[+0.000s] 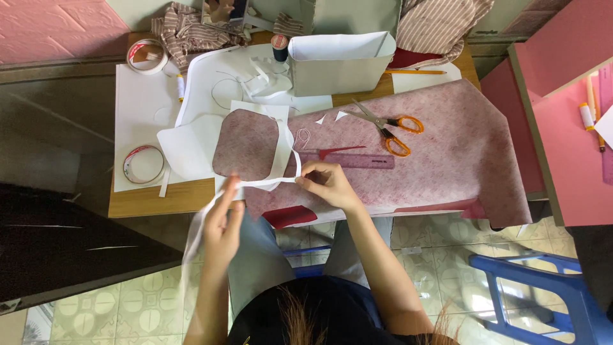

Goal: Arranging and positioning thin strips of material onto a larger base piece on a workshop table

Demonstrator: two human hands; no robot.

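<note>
My left hand (222, 223) and my right hand (327, 185) hold a thin white strip (265, 183) stretched between them at the table's near edge. The strip's loose end hangs down past my left hand. The strip joins a white paper frame (281, 137) lying around a rounded patch of mottled pink felt (246, 145). A large sheet of the same pink felt (460, 140) covers the right half of the wooden table (159, 199).
Orange-handled scissors (391, 128) and a purple ruler (357, 160) lie on the felt. Two tape rolls (144, 164) (147, 56), white paper sheets (143, 105), a grey open box (338, 64), a thread spool (280, 46) and striped cloth (191, 29) sit further back. A blue plastic stool (543, 287) stands at right.
</note>
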